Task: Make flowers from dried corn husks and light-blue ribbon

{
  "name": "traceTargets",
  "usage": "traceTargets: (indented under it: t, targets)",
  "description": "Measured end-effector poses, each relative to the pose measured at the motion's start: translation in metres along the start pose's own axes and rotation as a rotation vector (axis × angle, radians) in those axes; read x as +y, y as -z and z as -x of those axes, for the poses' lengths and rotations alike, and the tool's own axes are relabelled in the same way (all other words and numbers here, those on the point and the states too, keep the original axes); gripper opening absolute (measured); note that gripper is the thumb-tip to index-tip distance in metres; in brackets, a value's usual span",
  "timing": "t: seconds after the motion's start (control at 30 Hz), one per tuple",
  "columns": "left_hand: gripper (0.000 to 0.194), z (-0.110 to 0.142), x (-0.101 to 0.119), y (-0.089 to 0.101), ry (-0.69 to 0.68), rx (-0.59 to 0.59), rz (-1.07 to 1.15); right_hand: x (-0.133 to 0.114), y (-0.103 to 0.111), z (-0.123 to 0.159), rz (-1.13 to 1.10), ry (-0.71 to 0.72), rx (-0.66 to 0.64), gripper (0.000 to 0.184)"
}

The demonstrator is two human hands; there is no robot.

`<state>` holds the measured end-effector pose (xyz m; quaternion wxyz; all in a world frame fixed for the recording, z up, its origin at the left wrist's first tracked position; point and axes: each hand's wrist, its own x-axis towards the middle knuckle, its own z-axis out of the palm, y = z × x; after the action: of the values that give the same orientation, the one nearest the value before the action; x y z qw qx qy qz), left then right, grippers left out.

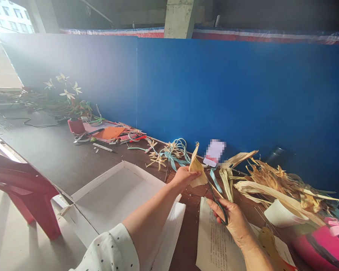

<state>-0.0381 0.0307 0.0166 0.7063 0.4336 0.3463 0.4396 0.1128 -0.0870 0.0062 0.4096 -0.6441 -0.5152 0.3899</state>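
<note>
My left hand [184,176] pinches a pale dried corn husk [196,162] between thumb and fingers, its narrow tip pointing up. In my right hand [234,220] is a pair of scissors [225,217] with dark handles, fingers closed round them. The blades point up at the husk's lower edge; whether they touch it I cannot tell. Beneath my right hand lies a printed sheet [210,241]. Just beyond the husk are small husk flowers [158,161] and light blue ribbon [172,161].
A heap of dried husks [271,175] and a white cup [284,213] stand right, near a pink bag [318,244]. A shallow white box [107,195] lies left. Behind rises a blue partition [237,98]. Orange paper [110,132] and craft scraps line the back; a red chair [31,188] stands left.
</note>
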Motion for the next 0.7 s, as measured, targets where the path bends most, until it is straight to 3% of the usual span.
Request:
traceTargets:
  t: [0.7]
  targets:
    - [0.041, -0.0040, -0.0026, 0.0047, 0.026, -0.014, -0.119, -0.0088, -0.0002, 0.0032, 0.086, 0.016, 0.015, 0.037]
